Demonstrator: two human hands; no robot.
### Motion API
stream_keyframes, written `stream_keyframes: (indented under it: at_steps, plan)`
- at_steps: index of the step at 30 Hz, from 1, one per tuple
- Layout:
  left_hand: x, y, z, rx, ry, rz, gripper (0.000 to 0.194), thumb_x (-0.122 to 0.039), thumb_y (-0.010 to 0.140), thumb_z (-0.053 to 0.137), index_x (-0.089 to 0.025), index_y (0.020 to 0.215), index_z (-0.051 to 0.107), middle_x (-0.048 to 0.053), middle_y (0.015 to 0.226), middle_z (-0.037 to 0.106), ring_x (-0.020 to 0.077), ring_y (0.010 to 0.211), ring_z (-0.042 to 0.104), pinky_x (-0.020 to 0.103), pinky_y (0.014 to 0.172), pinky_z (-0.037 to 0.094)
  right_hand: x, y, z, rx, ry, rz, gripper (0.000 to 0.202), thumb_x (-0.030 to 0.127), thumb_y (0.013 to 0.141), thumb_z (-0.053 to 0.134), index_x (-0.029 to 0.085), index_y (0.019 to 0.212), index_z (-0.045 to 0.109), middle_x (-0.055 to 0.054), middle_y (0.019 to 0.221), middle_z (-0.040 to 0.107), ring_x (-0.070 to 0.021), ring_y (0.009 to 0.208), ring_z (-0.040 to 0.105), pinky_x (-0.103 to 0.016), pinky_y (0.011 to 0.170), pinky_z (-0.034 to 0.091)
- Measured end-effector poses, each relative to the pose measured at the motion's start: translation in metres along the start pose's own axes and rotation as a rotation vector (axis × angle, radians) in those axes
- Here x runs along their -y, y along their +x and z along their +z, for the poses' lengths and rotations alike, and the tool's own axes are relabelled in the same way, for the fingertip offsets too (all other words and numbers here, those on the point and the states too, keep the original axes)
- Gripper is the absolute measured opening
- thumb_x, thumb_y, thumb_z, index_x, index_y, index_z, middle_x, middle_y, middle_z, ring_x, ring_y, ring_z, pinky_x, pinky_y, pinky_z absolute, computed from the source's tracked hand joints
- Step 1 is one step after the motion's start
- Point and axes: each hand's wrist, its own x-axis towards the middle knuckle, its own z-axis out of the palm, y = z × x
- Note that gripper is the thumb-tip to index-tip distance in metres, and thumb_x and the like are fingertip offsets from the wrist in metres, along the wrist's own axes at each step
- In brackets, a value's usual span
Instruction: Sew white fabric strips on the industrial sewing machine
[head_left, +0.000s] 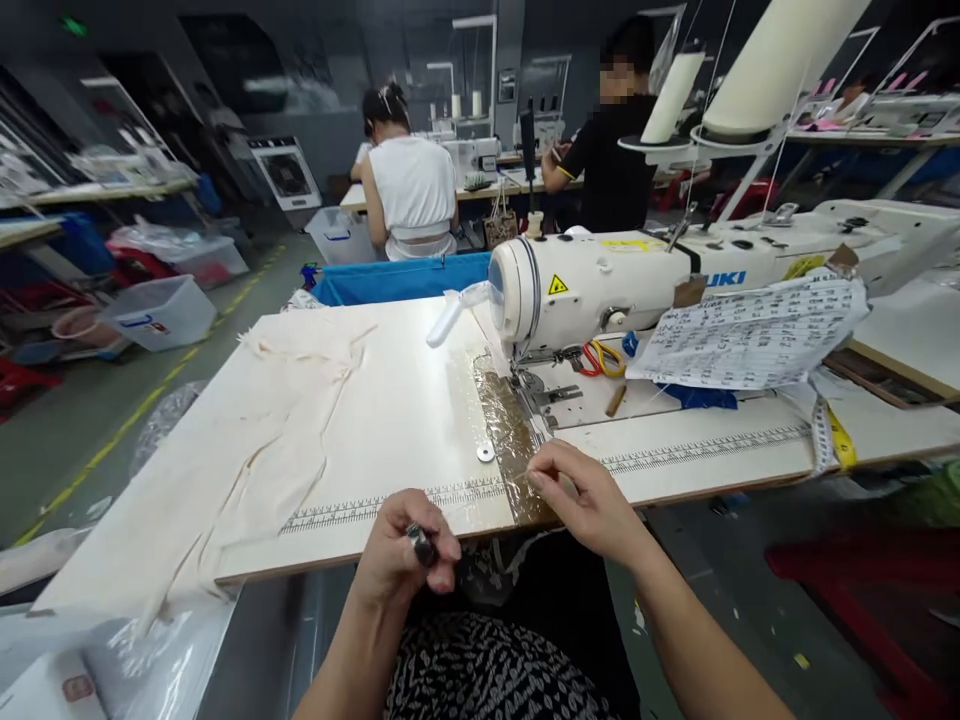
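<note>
My left hand [407, 545] is above the front edge of the table, closed around a small dark, shiny object [421, 546] with a rounded end. Most of that object is hidden in the fingers, so its kind cannot be made out. To the right, my right hand [581, 492] is in a pinch over the brown taped strip [517, 450]. A faint thin thread seems to run from its fingertips towards my left hand. Just beyond both hands lies a round silver disc [486, 453] with a hole. The white sewing machine [600, 285] stands behind, its needle area near the strip.
Cream fabric [292, 420] lies over the table's left side. Red-and-yellow-handled scissors [602, 358], a handwritten paper sheet [750, 335] and a tape measure [832, 440] are to the right. Thread cones [780, 70] rise above the machine. Two people [412, 180] sit ahead.
</note>
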Motion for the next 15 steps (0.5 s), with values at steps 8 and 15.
stream_keyframes:
  at_steps: [8, 15]
  plan:
    - [0.034, 0.007, -0.005, -0.217, -0.099, -0.178, 0.024, -0.037, 0.067, 0.089, -0.021, 0.078, 0.075, 0.000, 0.076, 0.070, 0.0046, 0.050, 0.063, 0.011, 0.049, 0.052, 0.021, -0.003, 0.024, -0.005, 1.253, 0.027, 0.028, 0.036, 0.096, 0.055, 0.025, 0.073, 0.042, 0.012, 0.040, 0.031, -0.0104, 0.031, 0.040, -0.030, 0.058, 0.052]
    - [0.030, 0.013, 0.015, -0.197, -0.177, -0.078, 0.024, -0.032, 0.077, 0.082, -0.014, 0.083, 0.068, 0.002, 0.090, 0.069, -0.0034, 0.043, 0.040, 0.006, 0.038, 0.039, 0.020, -0.006, 0.037, -0.027, 1.187, 0.044, 0.030, 0.040, 0.094, 0.063, 0.023, 0.072, 0.052, 0.009, 0.054, 0.031, -0.0087, 0.046, 0.028, -0.026, 0.054, 0.037]
